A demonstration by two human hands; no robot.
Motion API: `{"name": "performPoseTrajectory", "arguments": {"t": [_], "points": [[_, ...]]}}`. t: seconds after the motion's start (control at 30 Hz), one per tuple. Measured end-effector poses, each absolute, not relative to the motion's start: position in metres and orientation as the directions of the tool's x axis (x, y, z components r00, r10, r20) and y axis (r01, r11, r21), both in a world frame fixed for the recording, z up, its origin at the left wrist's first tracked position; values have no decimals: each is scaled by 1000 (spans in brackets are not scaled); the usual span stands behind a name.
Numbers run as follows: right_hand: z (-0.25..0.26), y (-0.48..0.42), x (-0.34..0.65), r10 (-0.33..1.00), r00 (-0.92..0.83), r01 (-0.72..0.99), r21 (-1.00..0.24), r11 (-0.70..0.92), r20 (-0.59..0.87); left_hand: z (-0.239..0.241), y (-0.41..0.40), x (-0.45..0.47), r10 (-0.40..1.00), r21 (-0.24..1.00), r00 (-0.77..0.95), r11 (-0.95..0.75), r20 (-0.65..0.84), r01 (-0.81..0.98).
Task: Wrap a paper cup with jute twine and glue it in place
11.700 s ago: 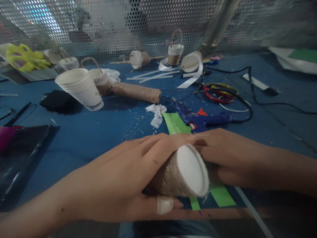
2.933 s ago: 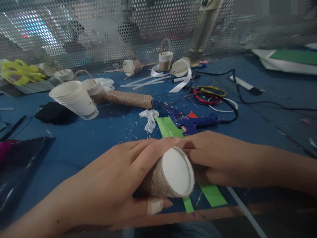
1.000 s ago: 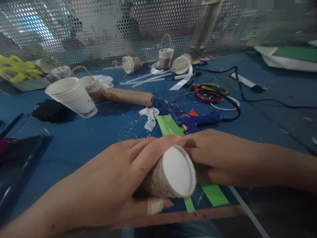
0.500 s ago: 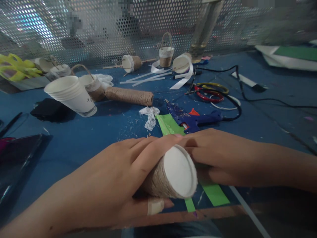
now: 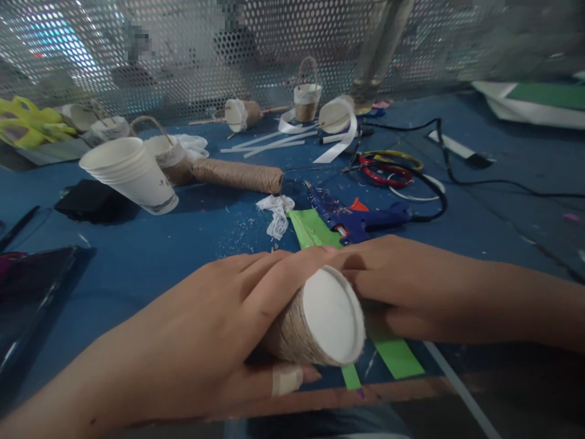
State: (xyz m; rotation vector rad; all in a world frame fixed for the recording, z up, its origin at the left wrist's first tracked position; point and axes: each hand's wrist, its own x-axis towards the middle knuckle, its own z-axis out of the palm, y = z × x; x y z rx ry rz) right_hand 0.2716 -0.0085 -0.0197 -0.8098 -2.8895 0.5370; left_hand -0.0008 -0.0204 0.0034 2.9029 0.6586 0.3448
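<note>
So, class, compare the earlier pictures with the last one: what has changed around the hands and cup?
Nothing visibly moved, and nothing was taken up or let go. The left hand still grips the twine-wrapped cup over the green strip, the right hand still against it. Glue gun, twine spool and stacked cups lie as before.

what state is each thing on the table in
cup, on its side, wrapped in twine, gripped by left hand, right hand pressed against it
paper cup stack, nested, tilted
twine spool, lying on its side
glue gun, lying down, cord attached
small basket, upright
green strip, flat
</note>
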Motion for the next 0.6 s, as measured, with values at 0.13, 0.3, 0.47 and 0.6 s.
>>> {"name": "performPoseTrajectory", "arguments": {"t": [0.13, 0.3, 0.47, 0.6], "points": [[-17, -9, 270, 525, -849, 506, -365, 781, -54, 3, -18, -1, 442, 212, 880, -889, 173, 405], [-15, -10, 270, 529, -845, 515, -380, 769, -74, 5, -18, 0, 450, 252, 879, -879, 159, 405], [-16, -10, 270, 528, -846, 515, -377, 770, -77, 5, -19, -1, 447, 251, 881, -880, 154, 403], [-15, -9, 269, 529, -843, 526, -365, 768, -100, 4, -19, -2, 451, 250, 880, -878, 147, 408]]}}
